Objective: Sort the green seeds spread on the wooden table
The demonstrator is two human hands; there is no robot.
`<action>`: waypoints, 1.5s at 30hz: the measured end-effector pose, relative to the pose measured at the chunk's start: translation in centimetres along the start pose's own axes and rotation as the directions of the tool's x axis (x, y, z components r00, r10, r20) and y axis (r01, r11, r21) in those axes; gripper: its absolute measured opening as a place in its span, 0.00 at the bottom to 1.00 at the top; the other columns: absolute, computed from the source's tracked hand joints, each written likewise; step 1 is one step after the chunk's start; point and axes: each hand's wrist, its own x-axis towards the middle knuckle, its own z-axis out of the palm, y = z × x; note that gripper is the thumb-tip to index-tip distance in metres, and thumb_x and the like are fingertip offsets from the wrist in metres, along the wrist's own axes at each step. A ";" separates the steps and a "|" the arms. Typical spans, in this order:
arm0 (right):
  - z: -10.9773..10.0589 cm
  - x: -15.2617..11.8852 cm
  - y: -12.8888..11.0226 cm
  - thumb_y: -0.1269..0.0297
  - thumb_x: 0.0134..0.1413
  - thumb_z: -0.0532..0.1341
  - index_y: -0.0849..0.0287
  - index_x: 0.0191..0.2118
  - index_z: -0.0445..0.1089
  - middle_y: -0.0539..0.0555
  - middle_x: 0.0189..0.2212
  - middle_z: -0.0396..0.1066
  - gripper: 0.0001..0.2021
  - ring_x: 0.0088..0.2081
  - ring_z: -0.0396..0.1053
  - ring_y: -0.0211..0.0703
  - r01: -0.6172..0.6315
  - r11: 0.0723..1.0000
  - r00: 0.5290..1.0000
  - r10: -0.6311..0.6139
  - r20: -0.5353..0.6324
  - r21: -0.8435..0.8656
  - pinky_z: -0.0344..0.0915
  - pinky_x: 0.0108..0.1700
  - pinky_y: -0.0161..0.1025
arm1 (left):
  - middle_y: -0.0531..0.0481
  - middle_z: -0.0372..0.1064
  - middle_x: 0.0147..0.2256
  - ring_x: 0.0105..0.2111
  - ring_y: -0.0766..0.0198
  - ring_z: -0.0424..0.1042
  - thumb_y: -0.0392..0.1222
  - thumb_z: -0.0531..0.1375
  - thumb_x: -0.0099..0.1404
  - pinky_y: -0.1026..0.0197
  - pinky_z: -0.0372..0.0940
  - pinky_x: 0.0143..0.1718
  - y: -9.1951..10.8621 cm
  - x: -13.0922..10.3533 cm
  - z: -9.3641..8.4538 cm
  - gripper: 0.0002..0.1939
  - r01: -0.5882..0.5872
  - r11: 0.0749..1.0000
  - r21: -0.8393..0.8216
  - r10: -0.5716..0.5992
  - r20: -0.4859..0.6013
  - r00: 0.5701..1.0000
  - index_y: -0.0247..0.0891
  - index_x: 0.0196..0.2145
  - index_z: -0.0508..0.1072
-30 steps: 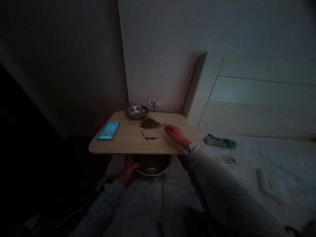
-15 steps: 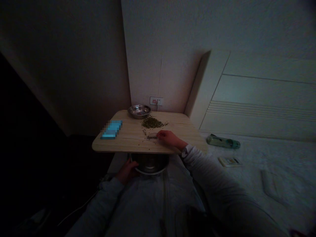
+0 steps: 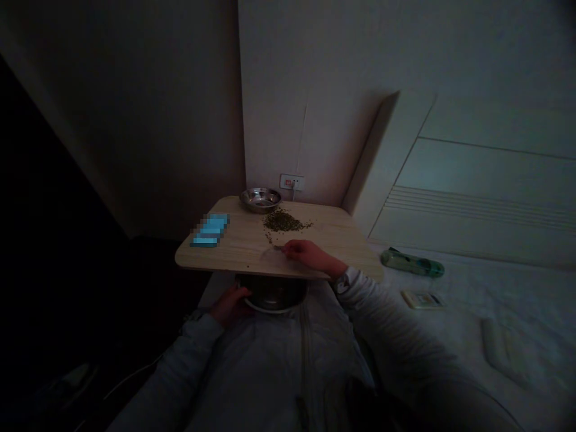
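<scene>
Small green beans, apparently mung beans, lie in a loose pile on the light wooden table. A thin trail of beans runs from the pile toward my right hand. That hand rests low over the tabletop, its fingers drawn together; what is between them, if anything, I cannot make out. A faint pale blur shows beside the fingertips. Below the table's front edge, my left hand grips the left rim of a metal basin on my lap. The basin's far side is hidden under the table.
A shiny metal bowl stands at the back of the table, and a phone with a blurred-out screen lies at the left. On the bed at the right are a green bottle and a small flat box. A wall socket is behind.
The small cluster of beans by my right fingertips has thinned, and fewer beans lie near the front edge. My left hand still holds the basin. The whole view has shifted slightly.
</scene>
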 end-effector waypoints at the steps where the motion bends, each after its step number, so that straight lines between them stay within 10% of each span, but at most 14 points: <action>1: -0.3 0.4 0.1 0.69 0.49 0.53 0.65 0.36 0.68 0.54 0.30 0.70 0.10 0.32 0.65 0.36 -0.030 1.000 0.999 0.030 -0.042 -0.006 0.59 0.37 0.33 | 0.52 0.68 0.25 0.26 0.60 0.70 0.32 0.58 0.44 0.59 0.64 0.24 0.2 0.0 -0.2 0.13 0.020 1.000 0.002 -0.020 0.003 1.000 0.38 0.32 0.64; 5: -0.8 1.9 0.1 0.71 0.49 0.51 0.66 0.36 0.68 0.56 0.29 0.70 0.10 0.31 0.65 0.37 -0.133 0.984 0.975 0.109 -0.192 -0.116 0.59 0.37 0.34 | 0.51 0.69 0.24 0.23 0.61 0.69 0.30 0.57 0.44 0.60 0.64 0.22 1.1 -0.2 -1.1 0.14 0.029 1.000 0.013 -0.029 0.012 1.000 0.37 0.32 0.65; 21: 0.8 2.9 0.4 0.70 0.48 0.53 0.64 0.32 0.70 0.55 0.31 0.71 0.09 0.32 0.65 0.36 -0.163 0.971 0.974 0.131 -0.184 -0.173 0.58 0.36 0.33 | 0.55 0.64 0.17 0.19 0.64 0.67 0.30 0.57 0.44 0.64 0.62 0.18 1.9 -0.9 -2.5 0.10 0.045 0.999 0.012 -0.044 -0.058 0.997 0.36 0.28 0.67; 45: 2.6 1.2 -0.8 0.68 0.45 0.54 0.63 0.35 0.69 0.52 0.30 0.71 0.10 0.31 0.65 0.36 0.022 0.994 0.980 -0.043 0.196 0.109 0.60 0.36 0.33 | 0.50 0.70 0.28 0.26 0.61 0.70 0.31 0.57 0.47 0.60 0.66 0.22 1.0 0.0 -1.5 0.15 0.019 0.998 0.058 -0.023 0.084 0.996 0.37 0.36 0.64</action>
